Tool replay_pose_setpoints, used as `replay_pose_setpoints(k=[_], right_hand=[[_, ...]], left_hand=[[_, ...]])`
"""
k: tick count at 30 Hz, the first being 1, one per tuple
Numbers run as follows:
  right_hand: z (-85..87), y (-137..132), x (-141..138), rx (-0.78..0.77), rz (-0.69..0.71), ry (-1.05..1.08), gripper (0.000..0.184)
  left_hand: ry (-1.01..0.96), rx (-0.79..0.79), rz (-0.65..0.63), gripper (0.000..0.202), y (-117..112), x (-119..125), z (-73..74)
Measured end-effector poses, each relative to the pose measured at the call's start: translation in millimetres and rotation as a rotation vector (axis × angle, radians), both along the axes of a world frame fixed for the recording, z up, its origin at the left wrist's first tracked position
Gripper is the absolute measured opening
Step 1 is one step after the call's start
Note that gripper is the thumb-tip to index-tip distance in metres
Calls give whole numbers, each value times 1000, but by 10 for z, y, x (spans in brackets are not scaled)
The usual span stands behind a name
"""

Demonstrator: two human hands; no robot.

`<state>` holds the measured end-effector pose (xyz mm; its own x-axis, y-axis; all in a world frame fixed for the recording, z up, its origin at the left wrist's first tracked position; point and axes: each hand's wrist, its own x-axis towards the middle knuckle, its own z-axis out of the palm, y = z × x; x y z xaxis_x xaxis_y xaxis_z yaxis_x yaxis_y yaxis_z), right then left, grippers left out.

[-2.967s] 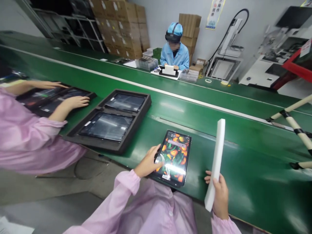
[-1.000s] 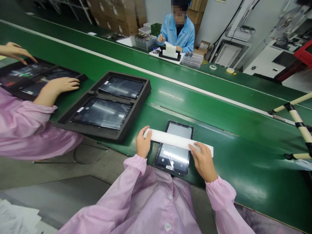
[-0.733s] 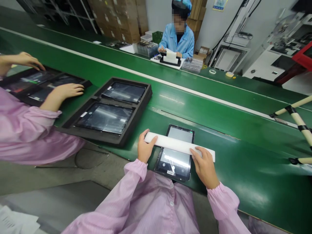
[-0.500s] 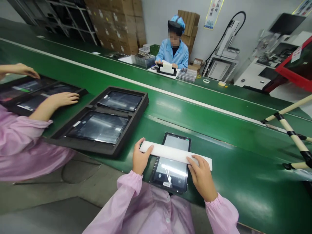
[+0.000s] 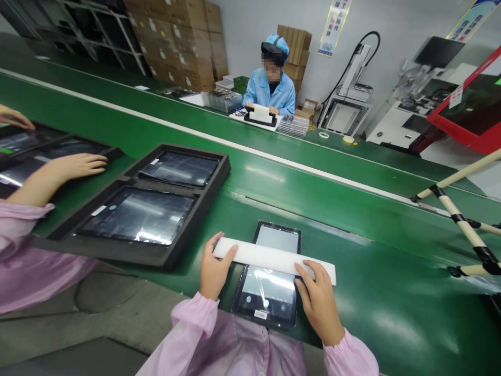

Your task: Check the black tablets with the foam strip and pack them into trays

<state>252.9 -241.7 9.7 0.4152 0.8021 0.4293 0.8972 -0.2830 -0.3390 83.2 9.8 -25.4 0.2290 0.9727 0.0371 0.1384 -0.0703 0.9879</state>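
Note:
A long white foam strip [image 5: 266, 257] lies crosswise over a tablet [image 5: 270, 292] with a lit screen. My left hand [image 5: 216, 265] grips the strip's left end between thumb and fingers. Toward its right end, my right hand [image 5: 319, 295] pinches the same strip with thumb and fingers. The tablet rests flat on the green workbench, its top and bottom showing on either side of the strip; its middle is hidden. A small white label sits at the tablet's lower edge.
To the left stands a black foam tray [image 5: 176, 256] holding two dark tablets. A co-worker's hand [image 5: 74, 168] in a pink sleeve is beyond it. Across the green bench [image 5: 391, 271] sits a person in blue [image 5: 270, 89]. A pipe frame [image 5: 465, 224] rises at right.
The view has shifted slightly, so the trays and the co-worker's arms appear farther left. Both my hands keep the strip across the tablet.

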Motion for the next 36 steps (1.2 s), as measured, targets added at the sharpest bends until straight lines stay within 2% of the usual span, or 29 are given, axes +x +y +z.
replay_pose_setpoints(k=[7,10,15,17,22,25,30,36], right_hand=[[27,-15,-69,17,9,57,41],[78,-43,-311,43,39,115,50],[74,-101,-874,-23,266,210,53],[50,-99,-1019,-37,285,226,54],[13,-103,-1112,-27,181,269,56],[-20,-211,-1085,71,104,293,51],[-119,-457,-1034,199,-102,307,40],[-181,-484,-1079,216,-85,324,40]], left_hand=[[-23,45,6,60,13,1,-41],[-17,53,11,61,16,4,-41],[-14,62,11,60,-5,9,10],[-15,69,11,60,-9,6,19],[-21,69,14,61,-4,4,1],[-16,81,24,61,-2,8,8],[-16,85,18,60,-9,8,43],[-20,72,22,62,-17,20,52]])
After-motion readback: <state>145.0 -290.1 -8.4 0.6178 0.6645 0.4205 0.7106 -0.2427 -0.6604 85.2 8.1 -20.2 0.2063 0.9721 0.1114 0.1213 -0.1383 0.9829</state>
